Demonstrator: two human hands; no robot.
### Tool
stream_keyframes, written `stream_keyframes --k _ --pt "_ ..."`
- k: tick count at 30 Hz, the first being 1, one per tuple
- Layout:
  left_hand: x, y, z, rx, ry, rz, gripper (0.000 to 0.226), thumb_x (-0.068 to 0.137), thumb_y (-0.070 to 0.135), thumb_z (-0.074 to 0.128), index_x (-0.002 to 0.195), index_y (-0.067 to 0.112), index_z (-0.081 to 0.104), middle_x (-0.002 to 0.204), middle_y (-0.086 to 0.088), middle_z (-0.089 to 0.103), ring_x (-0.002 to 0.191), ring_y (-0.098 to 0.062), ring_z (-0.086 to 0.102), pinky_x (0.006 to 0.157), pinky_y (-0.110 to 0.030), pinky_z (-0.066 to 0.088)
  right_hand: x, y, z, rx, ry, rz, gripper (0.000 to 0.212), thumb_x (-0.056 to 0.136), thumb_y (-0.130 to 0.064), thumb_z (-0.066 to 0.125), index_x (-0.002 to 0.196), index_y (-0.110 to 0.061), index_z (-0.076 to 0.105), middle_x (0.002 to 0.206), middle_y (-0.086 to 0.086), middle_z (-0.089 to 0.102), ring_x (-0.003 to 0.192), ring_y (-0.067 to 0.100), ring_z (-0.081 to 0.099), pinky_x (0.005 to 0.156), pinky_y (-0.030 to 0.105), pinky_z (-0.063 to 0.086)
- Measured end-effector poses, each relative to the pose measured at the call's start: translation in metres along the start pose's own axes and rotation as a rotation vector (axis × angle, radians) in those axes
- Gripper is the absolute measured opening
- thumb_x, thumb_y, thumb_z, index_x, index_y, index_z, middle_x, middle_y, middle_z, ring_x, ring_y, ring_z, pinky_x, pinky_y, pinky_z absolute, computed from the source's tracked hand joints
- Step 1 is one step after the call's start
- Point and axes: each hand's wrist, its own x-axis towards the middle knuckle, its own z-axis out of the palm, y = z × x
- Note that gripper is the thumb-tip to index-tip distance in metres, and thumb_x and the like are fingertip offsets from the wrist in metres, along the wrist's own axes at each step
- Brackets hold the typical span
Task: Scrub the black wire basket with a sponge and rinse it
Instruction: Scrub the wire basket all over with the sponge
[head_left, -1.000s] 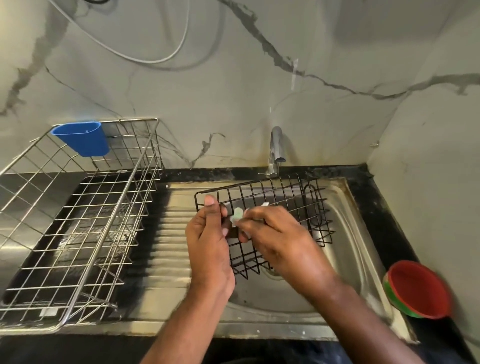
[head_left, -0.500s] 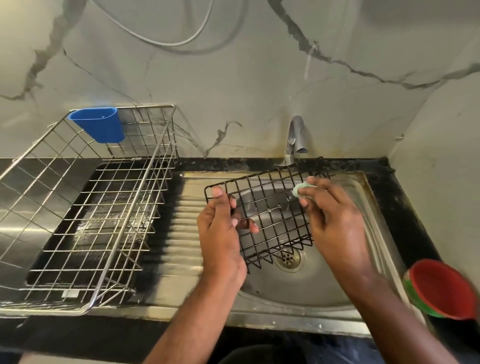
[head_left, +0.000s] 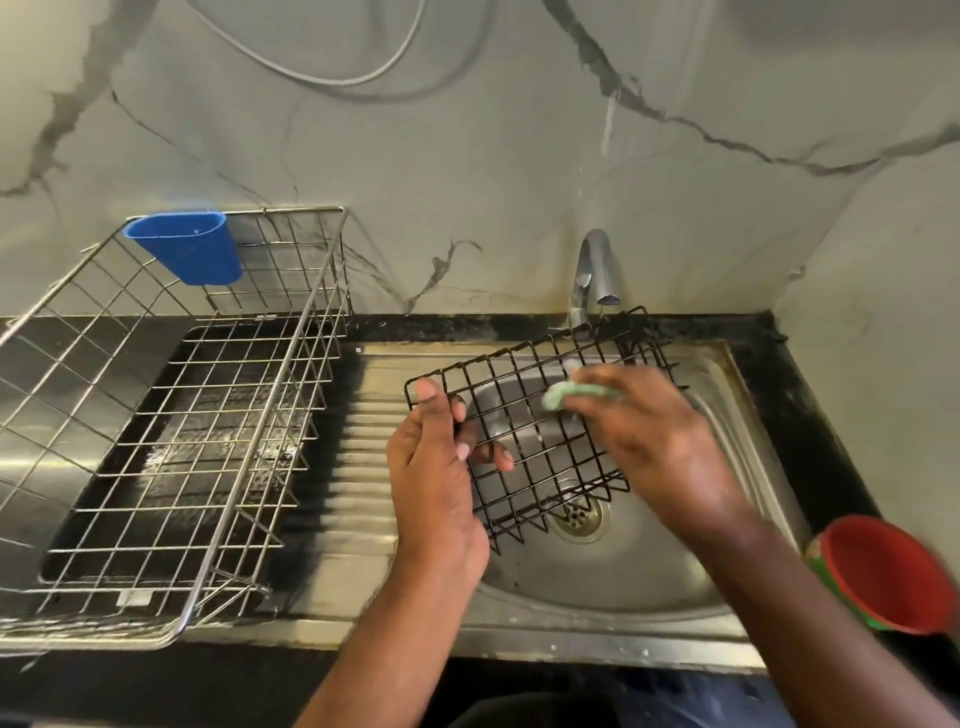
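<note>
Over the steel sink (head_left: 691, 582), the left hand (head_left: 436, 483) grips the left edge of the black wire basket (head_left: 530, 415): the thumb lies on the top corner and the fingers curl through the mesh from behind. The basket is held tilted above the drain (head_left: 577, 517), with its far corner just under the tap (head_left: 595, 275). The right hand (head_left: 649, 436) is closed around a pale green sponge (head_left: 563, 395) and presses it on the upper right part of the mesh; this hand is blurred. At the left, a steel dish rack (head_left: 171, 441) stands on the dark table (head_left: 810, 431) and carries a blue cup (head_left: 187, 247). A red bowl (head_left: 883, 577) is at the right edge.
</note>
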Motion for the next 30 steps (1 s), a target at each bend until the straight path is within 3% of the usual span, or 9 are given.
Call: stream_keyframes --k 4,7,10,12,14,18,23,26,30 --pt "0.000 0.004 0.003 -0.022 0.015 0.009 0.033 0.102 0.034 0.050 0.076 0.016 0.057 0.049 0.009 0.056 0.037 -0.004 0.049 0.058 -0.036 0.045 0.009 0.026 -0.016 -0.032 0.196 0.202 0.033 0.092 0.002 0.065 0.122 -0.011 0.069 0.126 0.006 0.065 0.112 0.019 0.061 0.095 0.038 0.056" --pt "0.003 0.001 0.003 -0.020 0.034 -0.019 0.035 0.101 0.037 0.052 0.073 0.018 0.060 0.048 0.009 0.048 0.037 -0.006 0.048 0.057 -0.035 0.048 0.014 0.013 -0.013 0.014 0.212 0.254 0.040 0.095 -0.005 0.065 0.133 -0.016 0.062 0.125 0.004 0.066 0.107 0.005 0.057 0.093 0.015 0.051" --pt "0.005 -0.003 0.004 -0.029 0.076 -0.064 0.035 0.097 0.042 0.055 0.071 0.020 0.062 0.048 0.009 0.045 0.043 -0.010 0.048 0.054 -0.031 0.050 0.011 -0.024 0.006 0.045 0.059 0.008 0.048 0.091 0.002 0.066 0.134 -0.017 0.057 0.125 0.006 0.065 0.109 0.011 0.059 0.091 0.025 0.056" --pt "0.007 -0.005 0.003 -0.029 0.113 -0.081 0.035 0.091 0.049 0.059 0.068 0.022 0.062 0.049 0.010 0.046 0.052 -0.010 0.048 0.068 -0.033 0.049 0.004 -0.043 0.016 0.017 -0.077 -0.179 0.056 0.087 0.006 0.067 0.136 -0.017 0.055 0.129 0.003 0.063 0.115 0.017 0.057 0.091 0.028 0.055" --pt "0.008 -0.003 -0.001 -0.002 0.133 -0.084 0.040 0.092 0.053 0.055 0.068 0.022 0.060 0.050 0.009 0.043 0.055 -0.010 0.045 0.082 -0.032 0.041 -0.001 -0.043 0.016 0.010 -0.142 -0.220 0.058 0.084 0.007 0.072 0.136 -0.017 0.059 0.131 0.000 0.061 0.119 0.016 0.055 0.090 0.031 0.056" --pt "0.008 0.003 -0.009 -0.011 0.099 -0.055 0.039 0.097 0.048 0.052 0.073 0.018 0.059 0.056 0.001 0.039 0.060 -0.025 0.047 0.048 -0.019 0.051 0.001 -0.011 0.003 -0.080 -0.066 -0.092 0.050 0.082 0.007 0.075 0.125 -0.017 0.068 0.127 0.004 0.064 0.113 0.017 0.059 0.086 0.029 0.057" --pt "0.006 0.009 -0.008 -0.004 0.079 -0.045 0.037 0.097 0.046 0.052 0.075 0.017 0.058 0.060 -0.001 0.040 0.063 -0.030 0.045 0.040 -0.016 0.046 0.007 0.008 -0.010 -0.114 0.071 0.140 0.037 0.088 0.005 0.065 0.119 -0.012 0.073 0.123 0.010 0.067 0.107 0.018 0.061 0.088 0.022 0.050" --pt "0.007 0.007 -0.003 0.011 0.093 -0.066 0.037 0.091 0.051 0.054 0.080 0.017 0.058 0.065 0.000 0.041 0.077 -0.035 0.041 0.036 -0.014 0.042 0.003 -0.016 0.003 -0.070 0.017 0.038 0.032 0.088 0.001 0.066 0.116 -0.011 0.073 0.123 0.010 0.066 0.109 0.020 0.061 0.086 0.026 0.055" --pt "0.008 0.003 -0.004 0.026 0.133 -0.083 0.039 0.097 0.048 0.053 0.074 0.018 0.057 0.060 0.002 0.040 0.062 -0.023 0.043 0.035 -0.016 0.039 -0.004 -0.032 0.013 -0.018 -0.178 -0.219 0.044 0.082 0.003 0.072 0.122 -0.015 0.070 0.129 0.005 0.063 0.115 0.019 0.058 0.086 0.027 0.057"
